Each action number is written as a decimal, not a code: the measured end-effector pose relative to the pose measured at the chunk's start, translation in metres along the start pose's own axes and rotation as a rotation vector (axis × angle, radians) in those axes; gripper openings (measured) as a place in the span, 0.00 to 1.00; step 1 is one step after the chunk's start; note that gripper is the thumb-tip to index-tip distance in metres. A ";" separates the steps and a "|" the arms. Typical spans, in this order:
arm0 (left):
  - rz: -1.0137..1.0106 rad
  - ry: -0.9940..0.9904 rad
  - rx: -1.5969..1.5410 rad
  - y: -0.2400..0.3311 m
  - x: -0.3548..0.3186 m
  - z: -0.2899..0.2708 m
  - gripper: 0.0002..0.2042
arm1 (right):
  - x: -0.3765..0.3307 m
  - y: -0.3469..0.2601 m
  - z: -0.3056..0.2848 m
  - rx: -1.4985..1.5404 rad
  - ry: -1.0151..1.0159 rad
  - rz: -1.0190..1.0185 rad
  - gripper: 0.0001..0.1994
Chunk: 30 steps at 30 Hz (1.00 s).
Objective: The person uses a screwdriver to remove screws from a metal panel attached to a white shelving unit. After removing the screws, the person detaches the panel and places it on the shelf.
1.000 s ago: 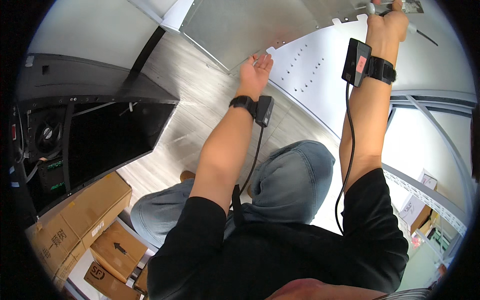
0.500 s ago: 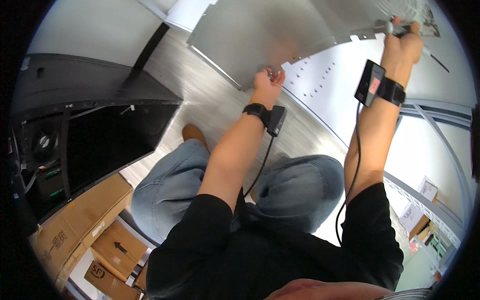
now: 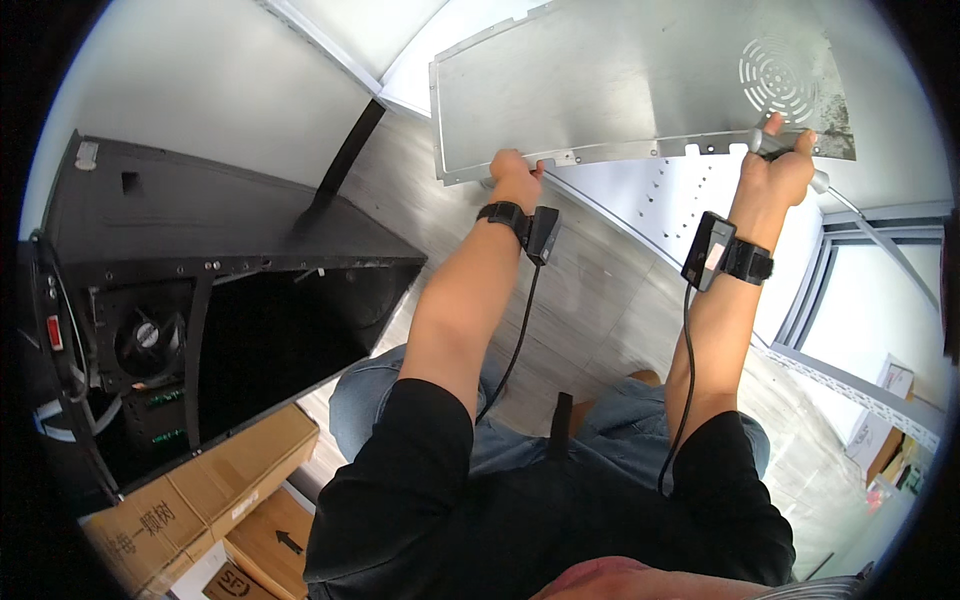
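Note:
A large silver sheet-metal panel point(image 3: 570, 85) with a round slotted vent is held up in front of me, its lower edge toward me. My left hand point(image 3: 514, 176) is closed on that edge near the panel's left end. Toward the right end, below the vent, my right hand point(image 3: 776, 180) grips the same edge and also holds a screwdriver point(image 3: 822, 183), whose shaft points down to the right. Some of the right fingers lie against the panel's face. To my left stands a black metal cabinet point(image 3: 250, 230) with one side uncovered, showing a fan point(image 3: 147, 334).
Cardboard boxes point(image 3: 250, 455) are stacked below the cabinet at my left. A white perforated board point(image 3: 625, 200) lies beyond the panel's lower edge. Grey metal framing point(image 3: 850, 385) and more boxes point(image 3: 880, 425) stand at the right. Grey wood-look flooring point(image 3: 590, 290) runs between.
The panel has swung so that its whole vent and left end now show. My left hand has shifted slightly left, my right hand slightly down. My view and legs have shifted as well.

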State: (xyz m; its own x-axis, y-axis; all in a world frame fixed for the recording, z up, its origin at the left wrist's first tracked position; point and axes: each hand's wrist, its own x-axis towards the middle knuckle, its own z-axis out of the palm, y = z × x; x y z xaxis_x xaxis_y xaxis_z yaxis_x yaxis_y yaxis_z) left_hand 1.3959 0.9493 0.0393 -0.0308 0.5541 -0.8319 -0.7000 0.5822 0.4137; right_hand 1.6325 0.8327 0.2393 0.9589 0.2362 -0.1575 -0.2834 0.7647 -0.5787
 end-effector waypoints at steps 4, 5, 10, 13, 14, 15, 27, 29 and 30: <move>0.063 0.020 0.102 0.021 0.023 0.008 0.11 | -0.012 0.012 -0.013 0.047 0.117 0.032 0.15; 0.067 0.026 0.141 0.027 0.027 0.012 0.11 | -0.010 0.017 -0.022 0.064 0.102 0.031 0.15; 0.155 0.039 0.333 0.041 0.037 0.029 0.13 | -0.005 0.030 -0.045 0.042 0.182 0.108 0.14; 0.171 -0.016 0.381 0.055 0.049 0.044 0.15 | 0.005 0.035 -0.063 0.016 0.148 0.184 0.11; 0.199 -0.031 0.384 0.058 0.054 0.049 0.15 | 0.009 0.039 -0.068 0.006 0.163 0.193 0.11; 0.226 -0.045 0.387 0.060 0.055 0.056 0.15 | 0.010 0.041 -0.069 -0.007 0.179 0.203 0.11; 0.283 -0.250 0.325 0.033 0.085 0.099 0.11 | 0.043 0.065 -0.099 -0.105 0.132 0.217 0.08; 0.297 -0.267 0.463 0.026 0.087 0.101 0.10 | 0.052 0.069 -0.106 -0.075 0.153 0.243 0.07; 0.299 -0.259 0.544 0.022 0.085 0.101 0.10 | 0.057 0.070 -0.108 -0.058 0.166 0.264 0.07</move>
State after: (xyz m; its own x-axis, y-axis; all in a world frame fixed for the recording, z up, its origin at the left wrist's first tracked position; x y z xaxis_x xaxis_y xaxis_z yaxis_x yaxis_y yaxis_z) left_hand 1.4496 1.0696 0.0151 0.0523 0.8235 -0.5648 -0.2264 0.5607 0.7965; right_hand 1.6695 0.8351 0.1030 0.8433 0.3169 -0.4341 -0.5258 0.6536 -0.5444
